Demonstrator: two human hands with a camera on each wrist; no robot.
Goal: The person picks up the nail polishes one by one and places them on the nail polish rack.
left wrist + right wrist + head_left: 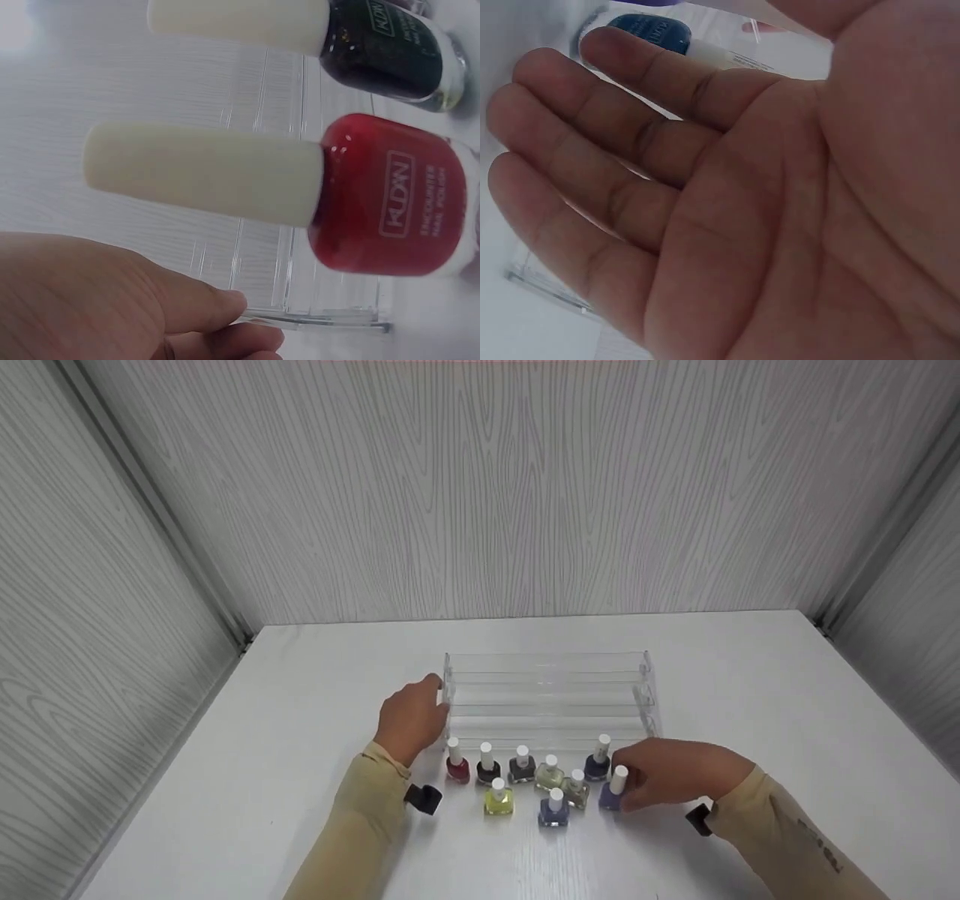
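Observation:
A clear tiered rack [547, 697] stands on the white table. My left hand [411, 718] pinches its left side panel between thumb and fingers. In front of the rack stand several white-capped nail polish bottles, with a red bottle [390, 195] and a black bottle [390, 52] closest to that hand. My right hand [675, 771] is beside a purple bottle [610, 797], its thumb and index finger around it without a visible grip. In the right wrist view the fingers [562, 217] extend loosely, and a dark blue bottle [656, 34] lies beyond the index finger.
Between the hands stand a yellow bottle [499, 801], a grey bottle [522, 769], two pale bottles and a lavender-blue bottle [553, 813]. Wood-grain panels [480, 495] enclose the table at the back and both sides.

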